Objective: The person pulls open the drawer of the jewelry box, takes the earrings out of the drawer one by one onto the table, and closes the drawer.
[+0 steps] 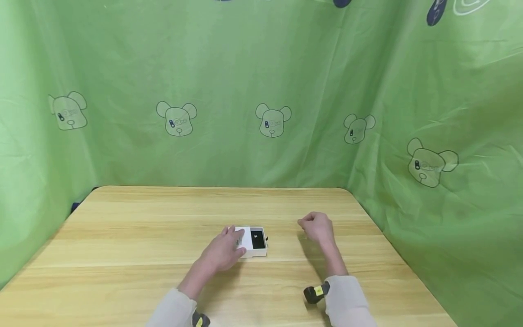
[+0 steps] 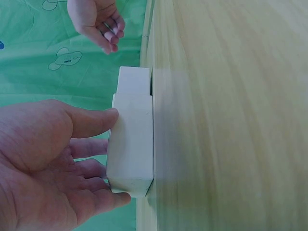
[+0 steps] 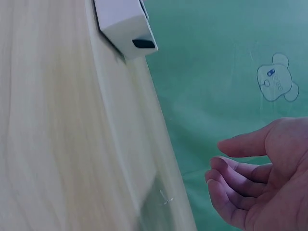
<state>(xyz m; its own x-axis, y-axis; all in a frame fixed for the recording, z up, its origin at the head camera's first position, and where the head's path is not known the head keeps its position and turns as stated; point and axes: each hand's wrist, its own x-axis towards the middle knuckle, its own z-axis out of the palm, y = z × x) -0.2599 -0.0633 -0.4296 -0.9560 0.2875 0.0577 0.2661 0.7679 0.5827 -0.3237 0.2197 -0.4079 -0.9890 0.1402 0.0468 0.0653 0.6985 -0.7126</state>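
Note:
A small white drawer box (image 1: 245, 253) lies on the table with its inner tray (image 1: 265, 251) slid partly out to the right. In the tray a black insert (image 1: 258, 242) bears a tiny silvery star-shaped piece (image 1: 255, 236). My left hand (image 1: 224, 250) holds the box's sleeve, thumb at the near edge and fingers spread across the top and left end. To the right and apart from the box, my right hand (image 1: 318, 228) hovers above the table. Its fingers (image 3: 236, 180) hang loosely curled, and nothing shows between them in the right wrist view.
The wooden table (image 1: 122, 245) carries the box near its middle. A green curtain (image 1: 229, 59) printed with bear heads hangs behind and along both sides. Black wrist devices (image 1: 313, 294) sit at the pale sleeves (image 1: 347, 297).

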